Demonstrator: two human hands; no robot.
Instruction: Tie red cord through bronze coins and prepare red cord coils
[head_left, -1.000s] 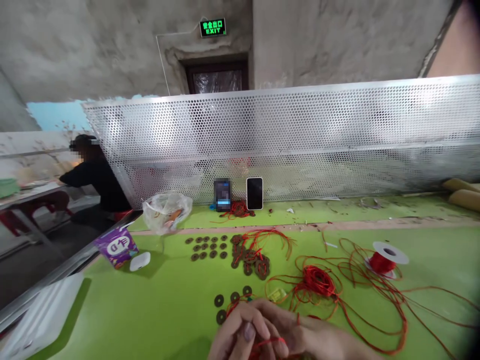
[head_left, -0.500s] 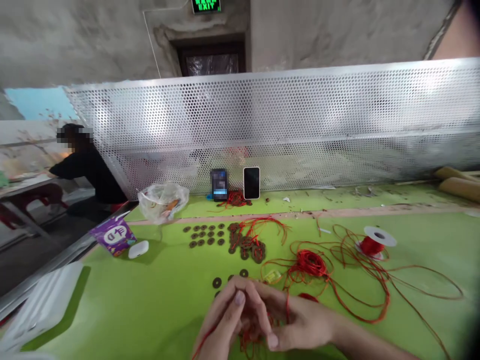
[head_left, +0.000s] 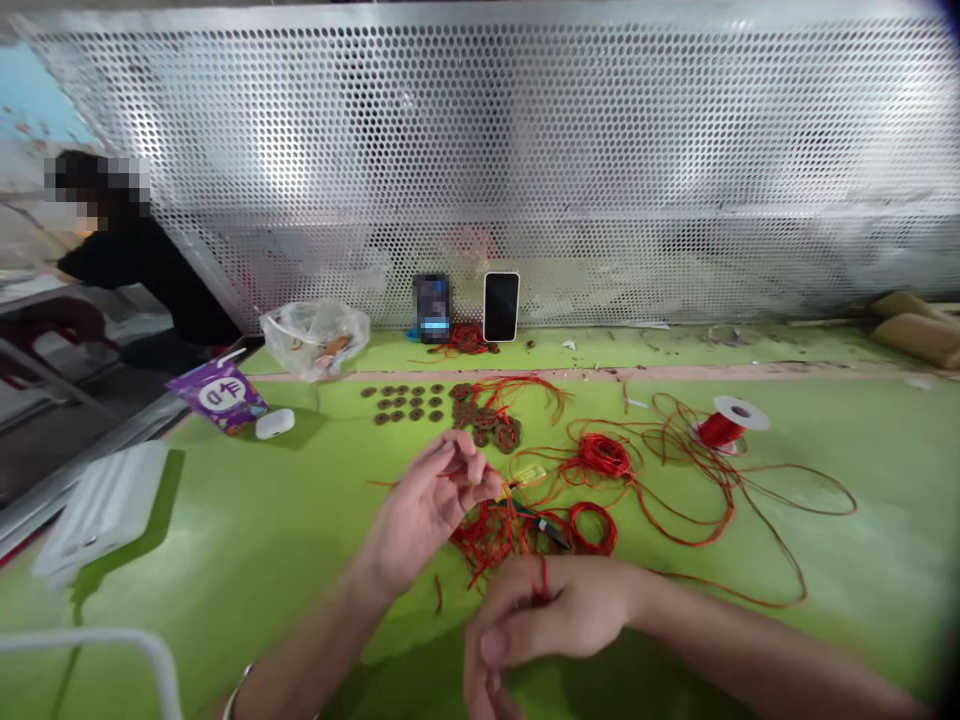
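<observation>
Over the table's middle, my left hand [head_left: 431, 510] has its thumb and fingertips pinched together, with thin red cord [head_left: 487, 475] at the fingers. Lower and nearer me, my right hand [head_left: 555, 615] is curled downward; a red strand [head_left: 540, 580] loops over it, and its fingertips are partly hidden. Between and beyond the hands lies a tangle of red cord [head_left: 484, 540]. A tool with a dark tip [head_left: 553, 530] lies partly on it, next to a red cord coil [head_left: 592, 528]. Round brown coins with holes [head_left: 416, 415] stand in rows, near a corded coin cluster [head_left: 495, 425].
A red cord bundle [head_left: 602, 455] and a white spool [head_left: 742, 412] lie right, with loose strands. Two phones [head_left: 501, 307] lean on the perforated metal screen [head_left: 600, 150]. Left are a plastic bag [head_left: 315, 340], purple packet [head_left: 221, 398], white case [head_left: 275, 424] and a person [head_left: 142, 250].
The view has tilted down. My hands, formerly together, have come apart: the left is now farther forward, the right nearer me. The red tangle and dark-tipped tool now show.
</observation>
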